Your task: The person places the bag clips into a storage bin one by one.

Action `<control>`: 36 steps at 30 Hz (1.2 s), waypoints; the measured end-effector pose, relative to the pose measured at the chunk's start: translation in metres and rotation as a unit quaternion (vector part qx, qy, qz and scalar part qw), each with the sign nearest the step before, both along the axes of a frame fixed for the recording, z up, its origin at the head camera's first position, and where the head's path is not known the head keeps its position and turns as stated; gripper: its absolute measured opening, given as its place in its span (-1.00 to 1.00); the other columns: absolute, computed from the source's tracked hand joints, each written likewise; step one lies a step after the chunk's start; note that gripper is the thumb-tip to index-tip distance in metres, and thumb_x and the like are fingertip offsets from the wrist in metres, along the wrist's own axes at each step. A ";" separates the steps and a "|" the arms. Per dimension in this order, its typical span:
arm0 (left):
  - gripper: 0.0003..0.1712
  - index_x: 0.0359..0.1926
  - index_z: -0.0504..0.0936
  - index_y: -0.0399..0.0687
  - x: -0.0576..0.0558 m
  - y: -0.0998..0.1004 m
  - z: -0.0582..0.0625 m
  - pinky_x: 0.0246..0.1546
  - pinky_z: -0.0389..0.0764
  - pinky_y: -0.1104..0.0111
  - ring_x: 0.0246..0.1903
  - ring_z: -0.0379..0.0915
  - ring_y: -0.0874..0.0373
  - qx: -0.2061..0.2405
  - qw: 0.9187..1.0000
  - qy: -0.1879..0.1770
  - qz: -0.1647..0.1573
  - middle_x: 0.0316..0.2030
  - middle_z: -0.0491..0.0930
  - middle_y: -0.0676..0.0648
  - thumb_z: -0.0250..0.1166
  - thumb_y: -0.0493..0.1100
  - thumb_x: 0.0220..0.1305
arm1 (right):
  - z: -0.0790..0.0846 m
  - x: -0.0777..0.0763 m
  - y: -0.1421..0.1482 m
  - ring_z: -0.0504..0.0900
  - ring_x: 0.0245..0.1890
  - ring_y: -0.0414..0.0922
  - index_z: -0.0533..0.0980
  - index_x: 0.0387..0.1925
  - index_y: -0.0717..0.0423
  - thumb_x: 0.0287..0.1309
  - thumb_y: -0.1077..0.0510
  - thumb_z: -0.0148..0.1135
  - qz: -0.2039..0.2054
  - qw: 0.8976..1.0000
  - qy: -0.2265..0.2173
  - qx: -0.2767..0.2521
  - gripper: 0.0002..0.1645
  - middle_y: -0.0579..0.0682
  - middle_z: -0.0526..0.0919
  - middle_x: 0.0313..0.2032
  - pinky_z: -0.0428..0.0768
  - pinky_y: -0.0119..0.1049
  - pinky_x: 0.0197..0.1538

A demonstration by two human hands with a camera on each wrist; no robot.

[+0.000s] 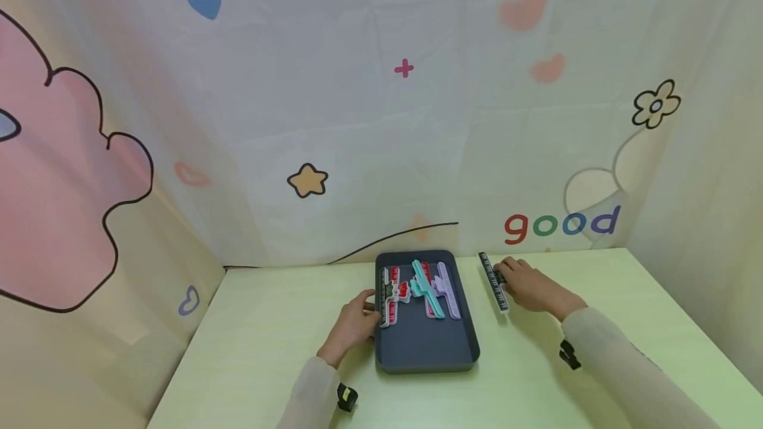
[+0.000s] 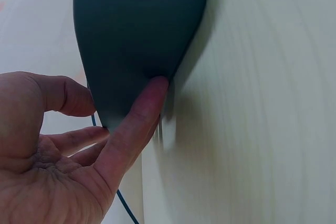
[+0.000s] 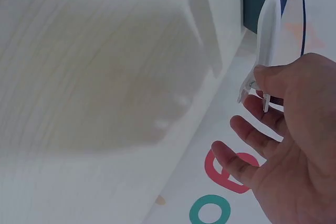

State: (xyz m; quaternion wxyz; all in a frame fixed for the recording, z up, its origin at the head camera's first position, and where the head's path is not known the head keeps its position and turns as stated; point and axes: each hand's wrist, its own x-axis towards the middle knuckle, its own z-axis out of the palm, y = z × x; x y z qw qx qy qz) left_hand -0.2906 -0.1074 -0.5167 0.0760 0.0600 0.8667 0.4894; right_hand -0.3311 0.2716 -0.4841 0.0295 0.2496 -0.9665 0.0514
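My right hand [image 1: 530,286] pinches a long clip with a black-and-white piano-key pattern [image 1: 493,283] beside the tray's right side. In the right wrist view, the clip's white edge [image 3: 269,30] shows between thumb and forefinger, held over the table, the other fingers spread loosely. The dark grey tray [image 1: 426,353] holds several long clips: a piano-key clip and a red-and-white clip [image 1: 393,313] at the left, a mint-green clip [image 1: 426,290] lying across another red one, and a lilac clip [image 1: 448,290]. My left hand [image 1: 353,324] rests at the tray's left wall, fingertips touching it [image 2: 157,85].
The tray stands on a pale wood-grain table [image 1: 268,349], its far end close to the back curtain [image 1: 357,118] printed with hearts, a star and the word "good". Curtain hangs on both sides too. Dark devices [image 1: 347,397] are strapped at both wrists.
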 end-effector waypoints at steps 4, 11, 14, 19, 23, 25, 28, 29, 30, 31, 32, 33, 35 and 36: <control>-0.37 0.40 0.28 -0.20 -0.001 0.000 0.000 -0.47 0.74 0.27 -0.06 0.62 -0.10 0.001 1.000 0.000 0.000 0.10 0.57 -0.36 0.12 -0.22 0.33 | 0.006 0.001 -0.002 0.49 0.02 0.14 0.39 0.20 0.32 0.27 0.21 0.21 0.002 1.000 0.005 0.000 -0.50 0.22 0.49 0.06 0.57 0.11 0.18; -0.37 0.40 0.29 -0.21 -0.002 0.001 0.001 -0.48 0.74 0.27 -0.07 0.62 -0.10 0.005 1.000 0.002 -0.001 0.09 0.57 -0.36 0.13 -0.23 0.32 | 0.019 0.006 -0.005 0.49 0.05 0.15 0.38 0.20 0.33 0.28 0.24 0.18 0.011 1.000 0.020 -0.006 -0.51 0.22 0.48 0.08 0.58 0.13 0.14; -0.37 0.40 0.29 -0.22 -0.002 0.001 0.002 -0.47 0.74 0.26 -0.06 0.61 -0.11 0.004 1.000 0.003 -0.002 0.09 0.56 -0.37 0.13 -0.23 0.32 | 0.024 0.007 -0.006 0.49 0.05 0.15 0.38 0.20 0.34 0.27 0.24 0.19 0.014 0.999 0.029 -0.010 -0.50 0.22 0.48 0.08 0.59 0.13 0.13; -0.36 0.40 0.28 -0.22 -0.001 0.000 0.001 -0.49 0.74 0.26 -0.08 0.62 -0.11 0.005 1.000 -0.001 -0.001 0.09 0.56 -0.38 0.13 -0.23 0.31 | 0.027 0.007 -0.011 0.50 0.03 0.13 0.39 0.20 0.33 0.26 0.24 0.21 0.019 0.999 0.044 -0.010 -0.50 0.20 0.49 0.06 0.60 0.10 0.10; -0.35 0.41 0.28 -0.22 -0.001 0.000 -0.001 -0.50 0.74 0.26 -0.07 0.61 -0.11 0.007 1.000 -0.007 0.000 0.10 0.55 -0.38 0.14 -0.23 0.31 | 0.030 0.008 -0.017 0.50 0.06 0.12 0.39 0.21 0.32 0.27 0.21 0.21 0.013 0.999 0.040 -0.010 -0.49 0.19 0.49 0.07 0.59 0.09 0.15; -0.35 0.41 0.27 -0.22 -0.001 0.000 -0.001 -0.50 0.74 0.26 -0.06 0.61 -0.12 0.006 1.000 -0.008 0.000 0.10 0.55 -0.38 0.14 -0.24 0.31 | 0.033 0.009 -0.021 0.49 0.07 0.12 0.39 0.21 0.31 0.27 0.19 0.21 0.009 0.999 0.037 -0.008 -0.48 0.19 0.49 0.08 0.57 0.10 0.18; -0.36 0.41 0.27 -0.22 0.000 0.001 0.000 -0.49 0.74 0.26 -0.06 0.61 -0.12 0.009 1.000 -0.010 0.000 0.11 0.55 -0.38 0.13 -0.24 0.33 | 0.038 0.010 -0.027 0.48 0.08 0.10 0.39 0.22 0.29 0.27 0.16 0.23 0.005 0.999 0.035 -0.008 -0.46 0.18 0.49 0.09 0.55 0.11 0.20; -0.36 0.41 0.27 -0.23 0.000 0.001 0.000 -0.49 0.74 0.25 -0.07 0.62 -0.12 0.011 1.000 -0.009 -0.001 0.11 0.55 -0.39 0.13 -0.24 0.33 | 0.040 0.010 -0.029 0.47 0.08 0.10 0.40 0.22 0.29 0.26 0.16 0.24 0.005 0.999 0.035 -0.007 -0.46 0.17 0.49 0.08 0.55 0.11 0.20; -0.36 0.41 0.27 -0.23 0.000 0.001 0.000 -0.49 0.74 0.25 -0.07 0.62 -0.12 0.012 1.000 -0.008 -0.001 0.11 0.55 -0.39 0.13 -0.24 0.33 | 0.042 0.011 -0.032 0.47 0.08 0.10 0.40 0.22 0.29 0.26 0.15 0.25 0.004 0.999 0.036 -0.007 -0.45 0.17 0.50 0.08 0.55 0.11 0.20; -0.36 0.41 0.27 -0.23 0.000 0.001 0.000 -0.49 0.74 0.25 -0.08 0.62 -0.12 0.013 1.000 -0.007 -0.002 0.10 0.55 -0.39 0.13 -0.24 0.33 | 0.044 0.012 -0.034 0.48 0.07 0.10 0.40 0.22 0.28 0.25 0.15 0.26 0.004 0.999 0.035 -0.007 -0.45 0.17 0.50 0.08 0.55 0.12 0.20; -0.36 0.41 0.27 -0.23 0.000 0.001 0.001 -0.49 0.74 0.25 -0.09 0.63 -0.11 0.013 1.000 -0.007 -0.002 0.10 0.55 -0.39 0.13 -0.24 0.33 | 0.046 0.012 -0.036 0.48 0.08 0.10 0.41 0.21 0.28 0.25 0.14 0.26 0.004 0.999 0.036 -0.006 -0.45 0.17 0.51 0.08 0.56 0.11 0.20; -0.36 0.41 0.27 -0.23 0.000 0.001 0.001 -0.49 0.74 0.25 -0.09 0.63 -0.11 0.013 1.000 -0.006 -0.003 0.10 0.55 -0.39 0.13 -0.24 0.33 | 0.048 0.013 -0.038 0.48 0.08 0.10 0.41 0.21 0.28 0.25 0.13 0.26 0.004 0.999 0.038 -0.004 -0.45 0.17 0.51 0.08 0.56 0.11 0.20; -0.36 0.41 0.27 -0.22 0.000 0.000 0.001 -0.49 0.74 0.26 -0.09 0.62 -0.10 0.012 1.000 -0.005 -0.003 0.10 0.55 -0.38 0.13 -0.24 0.33 | 0.051 0.016 -0.041 0.49 0.09 0.11 0.42 0.21 0.28 0.25 0.11 0.26 0.005 0.999 0.042 0.000 -0.44 0.18 0.52 0.09 0.56 0.09 0.21; -0.37 0.41 0.27 -0.22 0.000 0.000 0.001 -0.49 0.74 0.26 -0.09 0.62 -0.10 0.011 1.000 -0.005 -0.002 0.10 0.55 -0.38 0.13 -0.24 0.33 | 0.052 0.017 -0.043 0.49 0.10 0.11 0.42 0.21 0.28 0.25 0.11 0.26 0.006 0.999 0.044 0.002 -0.44 0.18 0.52 0.10 0.57 0.09 0.21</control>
